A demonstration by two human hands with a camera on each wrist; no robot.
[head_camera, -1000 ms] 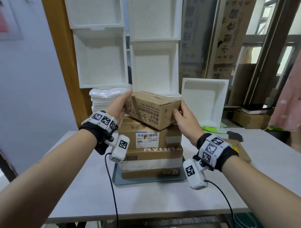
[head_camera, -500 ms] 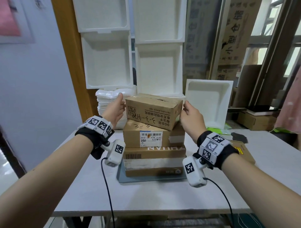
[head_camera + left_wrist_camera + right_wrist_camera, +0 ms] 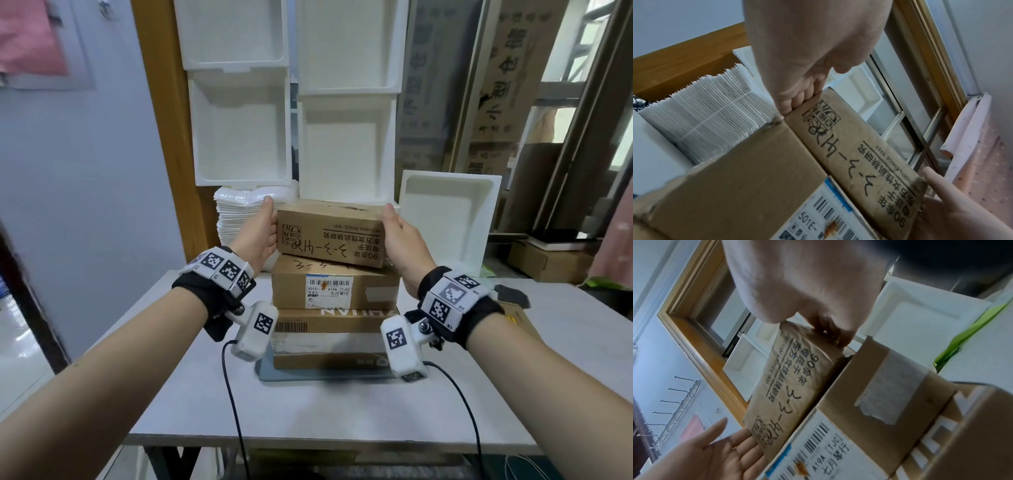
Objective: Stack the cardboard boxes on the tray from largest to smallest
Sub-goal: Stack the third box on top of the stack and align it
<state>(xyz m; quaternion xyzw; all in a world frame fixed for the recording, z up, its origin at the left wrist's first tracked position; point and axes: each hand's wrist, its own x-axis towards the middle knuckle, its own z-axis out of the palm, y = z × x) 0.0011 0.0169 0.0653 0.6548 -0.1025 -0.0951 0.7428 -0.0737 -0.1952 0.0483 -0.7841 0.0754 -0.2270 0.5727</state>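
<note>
Three cardboard boxes sit in one pile on the grey tray [image 3: 267,371], which lies on the counter [image 3: 191,394]. The big box [image 3: 330,342] is at the bottom, right on the tray. The middle box [image 3: 334,289], with a white sticker on its front, rests on the big one. The small box [image 3: 330,236], with black writing on it, is on top of the middle box.

The left hand [image 3: 260,233] is at 9 o'clock from the small box. Its palm is flat against the box's left end, and the fingers look fairly straight, with the tips bent a little at the edge. The right hand [image 3: 402,236] is at 3 o'clock from it, with its fingertips bent over the far right corner. So both hands press the small box from its two ends. I cannot tell if the box sits all the way down or is lifted a tiny bit.

The job looks almost done. The boxes go from biggest to smallest, bottom to top. I think what is left is to line up the small box and let go.

At 4 o'clock from the pile, partly hidden by the right wrist, another brown box [image 3: 513,317] lies on the counter. I cannot tell if it belongs to the job. White foam trays [image 3: 239,137] lean up at 12 o'clock behind the pile.
</note>
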